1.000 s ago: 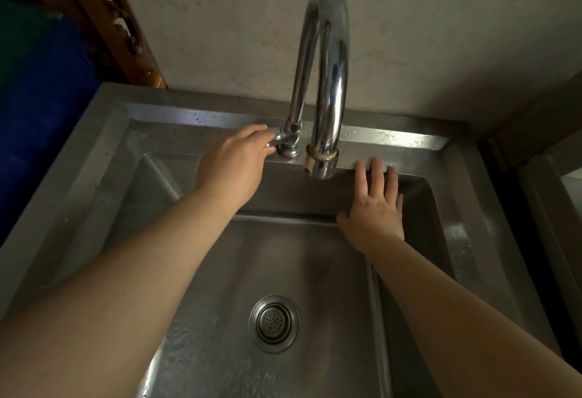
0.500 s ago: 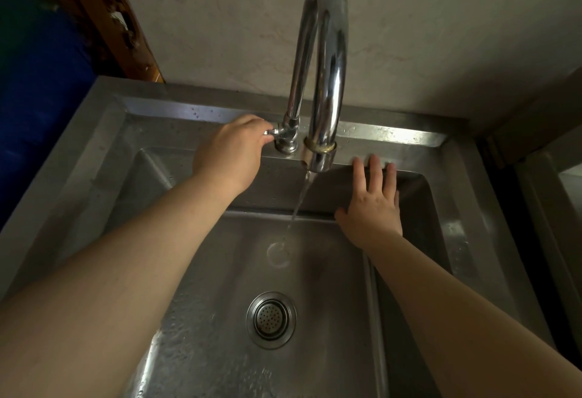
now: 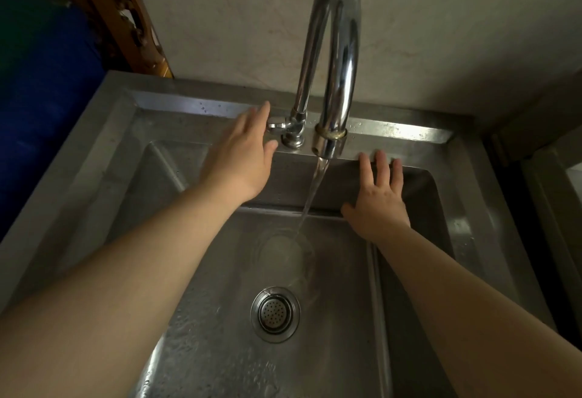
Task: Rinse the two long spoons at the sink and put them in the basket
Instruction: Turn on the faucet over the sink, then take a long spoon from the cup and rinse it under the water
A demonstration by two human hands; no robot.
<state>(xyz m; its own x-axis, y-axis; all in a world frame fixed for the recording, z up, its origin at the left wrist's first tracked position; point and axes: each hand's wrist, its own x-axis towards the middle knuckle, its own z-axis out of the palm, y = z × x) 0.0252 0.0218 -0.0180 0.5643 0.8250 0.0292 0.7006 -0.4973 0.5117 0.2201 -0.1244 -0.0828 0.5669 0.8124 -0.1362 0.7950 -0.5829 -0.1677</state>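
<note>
Overhead, a tall chrome gooseneck faucet [image 3: 338, 60] arches over a stainless steel sink [image 3: 94, 158], its spout collar ringed in brass. Water [image 3: 315, 189] runs from the spout in a thin slanted stream and spreads in a round ripple on the basin floor, short of the drain strainer [image 3: 275, 314].

Left hand [image 3: 242, 158]: flat, fingers [image 3: 259, 114] spread wide and holding nothing, just beside the small valve handle [image 3: 277, 123] at the faucet base; thumb close under the handle, contact cannot be told.

Right hand [image 3: 378, 202]: fingers splayed wide, empty, fingertips resting on the back ledge of the basin, to the right of the stream and apart from it.

Both forearms reach across the basin from the near edge; the left one covers much of the basin's left side.

Neither long spoon nor basket appears anywhere in view; where they are cannot be told.

Around: stained pale wall [image 3: 236, 19] behind the faucet; droplets on the sink's rear rim; carved wooden piece [image 3: 126, 16] at upper left, a dark blue surface [image 3: 41, 92] beside it; a dark gap and another metal edge to the right of the sink. A raised ridge runs down the basin floor under the right forearm.
</note>
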